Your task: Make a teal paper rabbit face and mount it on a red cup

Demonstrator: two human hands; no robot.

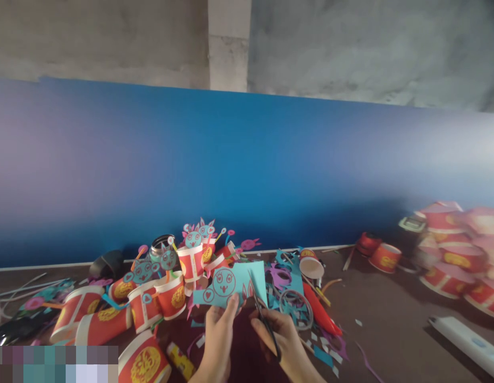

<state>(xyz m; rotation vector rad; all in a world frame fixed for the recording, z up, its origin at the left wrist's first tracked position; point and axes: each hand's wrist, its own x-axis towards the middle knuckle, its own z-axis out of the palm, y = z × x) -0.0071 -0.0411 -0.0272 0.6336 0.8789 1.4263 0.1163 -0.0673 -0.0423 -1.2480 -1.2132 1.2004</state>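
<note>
My left hand [220,324] pinches the lower edge of a light blue sheet of paper [239,272] between thumb and fingers. On the paper are outlines drawn in a reddish colour: a round smiling face, a small circle with a heart and a pair of pointed ears. Just to the right, my right hand [282,329] is closed around a pair of dark-handled scissors [258,299]. Their blades point up at the paper beside the drawn ears. Whether the blades are apart or together, I cannot tell.
Left, several red paper cups [143,308] carry blue cut-out faces and straws. Paper scraps, a tape roll [296,308] and a long red tool [320,308] lie to the right. Stacked cups [450,276] and a white bar-like object [466,340] stand far right. A blue panel [239,170] rises behind.
</note>
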